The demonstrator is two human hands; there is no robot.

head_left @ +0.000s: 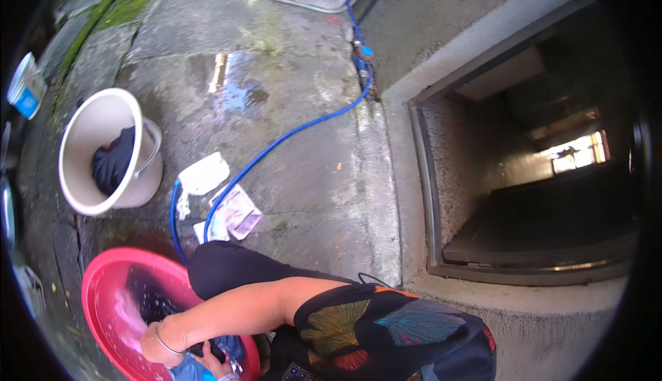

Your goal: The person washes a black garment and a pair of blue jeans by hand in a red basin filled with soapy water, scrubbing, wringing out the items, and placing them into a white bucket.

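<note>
Inside a red oval tub [103,271], wet dark cloth [153,302] lies in whitish, sudsy water. My right hand [160,345], with a bangle at the wrist, reaches down into the tub, closed on the dark cloth; its fingertips are mostly hidden. My left hand [216,363], with a band at its wrist, is lower in the picture, its fingers bent round a dark part of the cloth between the two hands. Blue cloth [189,368] lies under and beside them.
A pale bucket [148,174] holding dark cloth [116,162] stands beyond the tub. A blue hose [289,135] crosses the wet concrete past a white packet [205,173] and a purple-and-white packet [241,212]. A small tub [26,91] is at far left; a window opening [434,243] is right.
</note>
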